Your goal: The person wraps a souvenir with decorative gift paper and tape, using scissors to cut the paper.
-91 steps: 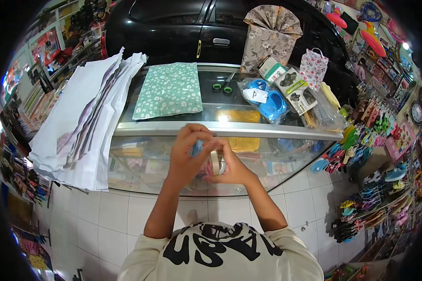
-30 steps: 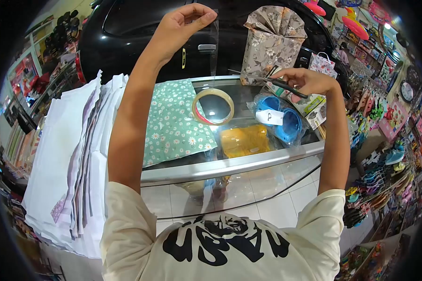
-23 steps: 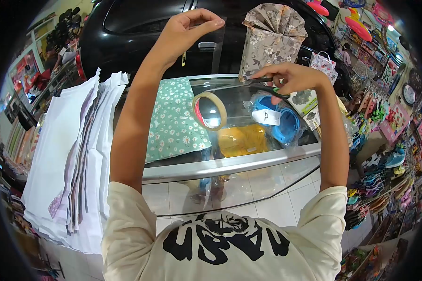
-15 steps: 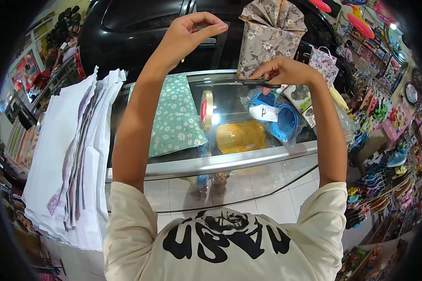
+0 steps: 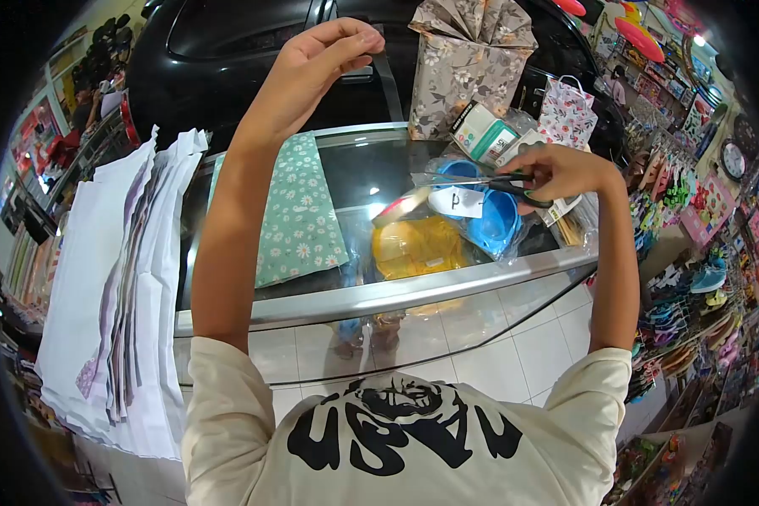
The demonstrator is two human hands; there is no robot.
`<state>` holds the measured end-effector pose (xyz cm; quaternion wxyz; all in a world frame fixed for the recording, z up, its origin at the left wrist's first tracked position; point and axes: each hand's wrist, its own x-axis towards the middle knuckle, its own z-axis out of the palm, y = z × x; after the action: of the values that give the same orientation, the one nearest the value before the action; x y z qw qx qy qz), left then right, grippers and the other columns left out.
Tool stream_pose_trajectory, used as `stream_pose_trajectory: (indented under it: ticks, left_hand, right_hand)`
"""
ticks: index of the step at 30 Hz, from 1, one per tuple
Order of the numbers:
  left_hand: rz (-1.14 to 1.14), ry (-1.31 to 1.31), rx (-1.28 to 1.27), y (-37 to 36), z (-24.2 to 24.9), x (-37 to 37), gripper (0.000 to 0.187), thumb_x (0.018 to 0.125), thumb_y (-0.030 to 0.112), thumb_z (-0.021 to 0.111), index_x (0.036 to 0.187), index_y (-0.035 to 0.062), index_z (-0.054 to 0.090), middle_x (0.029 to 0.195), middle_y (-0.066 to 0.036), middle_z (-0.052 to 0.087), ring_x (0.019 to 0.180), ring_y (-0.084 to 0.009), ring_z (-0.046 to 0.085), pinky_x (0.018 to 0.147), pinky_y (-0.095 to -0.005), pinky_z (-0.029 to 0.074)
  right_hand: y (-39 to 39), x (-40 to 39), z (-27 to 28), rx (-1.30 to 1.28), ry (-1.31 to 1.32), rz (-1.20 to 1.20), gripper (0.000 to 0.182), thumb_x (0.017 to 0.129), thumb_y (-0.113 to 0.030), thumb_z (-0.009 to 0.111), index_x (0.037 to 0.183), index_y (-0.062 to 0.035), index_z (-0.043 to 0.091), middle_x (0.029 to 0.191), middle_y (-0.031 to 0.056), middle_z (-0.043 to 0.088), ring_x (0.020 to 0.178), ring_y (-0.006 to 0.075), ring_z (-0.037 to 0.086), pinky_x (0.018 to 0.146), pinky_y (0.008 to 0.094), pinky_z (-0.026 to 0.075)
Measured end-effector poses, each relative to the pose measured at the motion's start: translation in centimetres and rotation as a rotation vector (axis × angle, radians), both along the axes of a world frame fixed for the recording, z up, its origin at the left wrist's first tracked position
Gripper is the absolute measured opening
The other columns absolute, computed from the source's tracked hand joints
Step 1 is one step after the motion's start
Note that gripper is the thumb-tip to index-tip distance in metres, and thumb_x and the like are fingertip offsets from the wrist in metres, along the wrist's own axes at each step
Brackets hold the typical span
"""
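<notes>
My left hand [image 5: 329, 63] is raised above the far edge of the glass counter, thumb and fingers pinched together. A small strip-like bit seems to show at the fingertips, too faint to name. My right hand [image 5: 556, 179] holds scissors [image 5: 521, 180] by their black handles, with the blades pointing left over a bag of blue items [image 5: 490, 223] labelled "P". A tape roll [image 5: 401, 205], blurred and tilted, is just left of that bag. Behind stands a grey floral wrapped package [image 5: 472, 76] with a pleated fan top.
Green daisy-patterned paper [image 5: 299, 215] and a yellow plastic packet [image 5: 420, 249] lie on the glass counter [image 5: 354, 305]. White paper sheets [image 5: 93, 278] hang at the left. A green-and-white box [image 5: 484, 133] and a floral gift bag [image 5: 567, 114] sit at the right, near crowded shelves.
My right hand has moved down and right with the scissors, away from the wrapped package. The tape roll has gone from upright to tilted. My left hand has shifted slightly left.
</notes>
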<state>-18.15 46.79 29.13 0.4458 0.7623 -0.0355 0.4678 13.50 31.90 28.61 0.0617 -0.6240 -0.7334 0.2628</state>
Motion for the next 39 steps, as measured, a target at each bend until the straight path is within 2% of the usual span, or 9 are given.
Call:
stream_pose_trajectory:
  ticks: [5,9,13,16,19,24,27,35,39]
  left_hand:
    - [-0.112,0.174,-0.099,-1.2,-1.4,1.8,0.018,0.095,0.021,0.054,0.098,0.0041,0.060,0.102,-0.005,0.058,0.098,-0.0127,0.056,0.095,-0.0301,0.044]
    - [-0.050,0.343,0.013,-2.7,-2.0,2.3,0.014,0.094,0.018,0.056,0.090,0.0047,0.058,0.098,-0.003,0.056,0.094,-0.0109,0.055,0.090,-0.0264,0.044]
    - [-0.036,0.348,0.038,-3.7,-2.2,1.4,0.016,0.092,0.019,0.058,0.087,0.0045,0.058,0.092,-0.002,0.056,0.091,-0.0102,0.053,0.087,-0.0258,0.042]
    - [-0.012,0.340,0.057,-3.9,-2.5,0.4,0.016,0.091,0.019,0.058,0.085,0.0047,0.058,0.090,-0.003,0.056,0.089,-0.0101,0.053,0.085,-0.0248,0.041]
    - [0.023,0.324,0.031,-4.4,-2.6,-0.8,0.015,0.091,0.018,0.057,0.084,0.0050,0.058,0.090,-0.003,0.056,0.088,-0.0106,0.053,0.084,-0.0250,0.041]
    - [0.063,0.311,0.024,-4.4,-3.4,-3.6,0.013,0.093,0.016,0.054,0.084,0.0066,0.058,0.089,-0.003,0.055,0.087,-0.0112,0.053,0.082,-0.0249,0.042]
    - [0.114,0.283,-0.008,-4.3,-3.8,-5.1,0.013,0.093,0.015,0.053,0.084,0.0074,0.059,0.088,-0.003,0.055,0.086,-0.0111,0.054,0.081,-0.0250,0.043]
    - [0.398,0.232,-0.050,-5.7,-4.3,-8.0,0.015,0.093,0.018,0.055,0.084,0.0070,0.061,0.088,-0.002,0.058,0.086,-0.0103,0.056,0.084,-0.0262,0.044]
    - [0.469,0.206,-0.086,-7.0,-5.0,-9.9,0.013,0.091,0.016,0.059,0.083,0.0065,0.062,0.087,-0.002,0.059,0.085,-0.0109,0.056,0.082,-0.0265,0.043]
  right_hand:
    - [-3.3,-1.8,-0.4,0.141,-0.195,0.006,0.055,0.070,-0.026,0.079,0.117,-0.0026,0.062,0.071,0.0032,0.063,0.062,0.0081,0.057,0.056,0.0222,0.045]
    - [-4.6,-4.5,-1.8,0.253,-0.322,-0.044,0.049,0.069,-0.032,0.077,0.102,0.0018,0.065,0.065,0.0121,0.062,0.058,0.0199,0.059,0.056,0.0295,0.047]
    - [-4.2,-5.9,-3.4,0.258,-0.403,-0.210,0.046,0.070,-0.038,0.071,0.084,0.0047,0.065,0.080,0.0245,0.065,0.077,0.0370,0.065,0.073,0.0415,0.051]
    - [-4.1,-7.3,-4.4,0.278,-0.513,-0.257,0.041,0.069,-0.027,0.073,0.090,0.0060,0.060,0.080,0.0234,0.063,0.077,0.0390,0.063,0.069,0.0431,0.051]
    - [-3.7,-7.7,-6.3,0.448,-0.509,-0.198,0.054,0.068,-0.027,0.073,0.103,0.0091,0.053,0.088,0.0255,0.061,0.083,0.0393,0.062,0.074,0.0435,0.051]
    - [-3.5,-9.1,-6.2,0.265,-0.465,-0.308,0.076,0.062,-0.013,0.078,0.122,0.0086,0.037,0.094,0.0265,0.059,0.091,0.0410,0.060,0.078,0.0437,0.050]
    - [-4.7,-9.3,-6.7,0.581,-0.470,-0.210,0.058,0.065,-0.008,0.077,0.108,0.0062,0.040,0.102,0.0297,0.056,0.088,0.0406,0.063,0.071,0.0425,0.054]
    - [-1.8,-14.0,-4.8,0.648,0.077,0.212,0.047,0.075,-0.017,0.074,0.110,-0.0039,0.045,0.099,0.0138,0.053,0.083,0.0259,0.058,0.074,0.0354,0.048]
    - [-1.5,-12.9,-7.0,0.709,-0.052,0.128,0.048,0.071,-0.016,0.077,0.108,-0.0034,0.049,0.101,0.0118,0.052,0.089,0.0260,0.055,0.077,0.0352,0.045]
